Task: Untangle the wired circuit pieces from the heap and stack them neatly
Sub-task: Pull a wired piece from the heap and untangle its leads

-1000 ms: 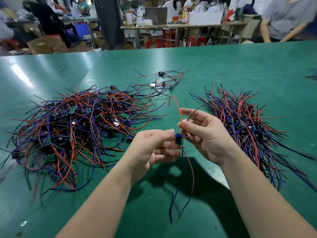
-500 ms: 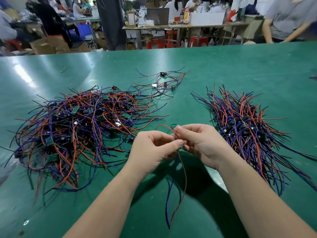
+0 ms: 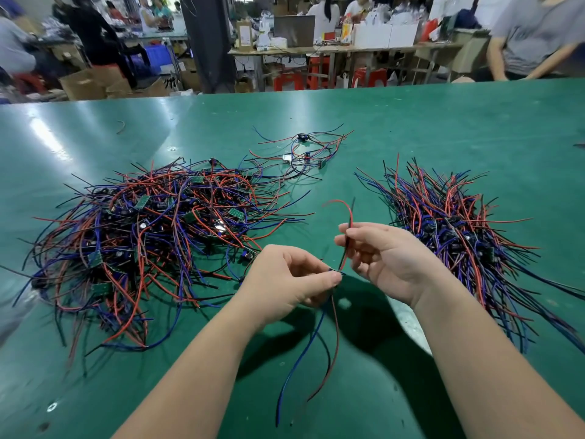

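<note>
Right hand (image 3: 389, 258) has drawn away from left hand (image 3: 291, 280), pinching red and black wires (image 3: 350, 217) of the wired circuit piece (image 3: 344, 259); left hand pinches its small board.

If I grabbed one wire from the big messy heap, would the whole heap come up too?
Probably a clump would: the heap is tangled, wires crossing everywhere. They look floppy; the wires of the piece that the left hand pinches dangle limply. It is likely light, being thin wires and small boards.

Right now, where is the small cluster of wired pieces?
Head view: the small cluster lies far centre on the table, beyond the tangled heap at left and the stack at right.
</note>
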